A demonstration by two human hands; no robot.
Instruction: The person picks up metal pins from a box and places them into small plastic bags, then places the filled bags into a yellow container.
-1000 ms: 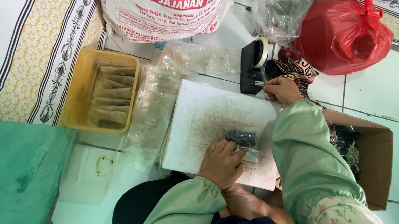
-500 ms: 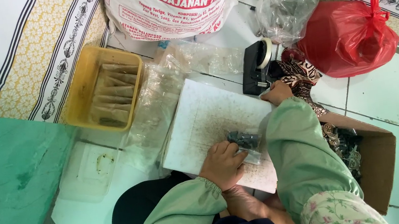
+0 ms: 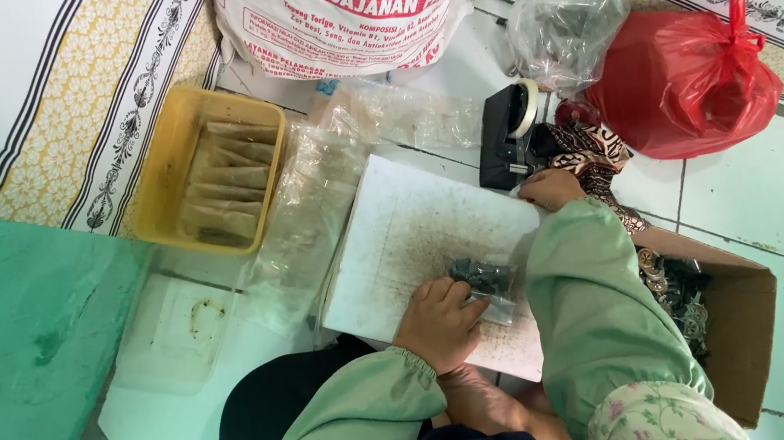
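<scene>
My left hand [image 3: 441, 322] rests on a white board [image 3: 405, 238] on the floor and pinches a small clear bag of dark bits [image 3: 486, 283] against it. My right hand [image 3: 550, 189] reaches to the board's far right edge, just below a black tape dispenser [image 3: 505, 137]. I cannot make out whether its fingers hold anything. Both arms wear light green sleeves.
A yellow tray [image 3: 165, 164] of filled packets sits at the left, with clear empty bags [image 3: 310, 211] beside it. A big white sack [image 3: 334, 6] stands behind. A red plastic bag [image 3: 682, 81], a clear bag [image 3: 563, 26] and a cardboard box [image 3: 739, 326] lie at the right.
My right hand has stayed near the tape dispenser with only a slight shift. My left hand keeps hold of the small bag on the board.
</scene>
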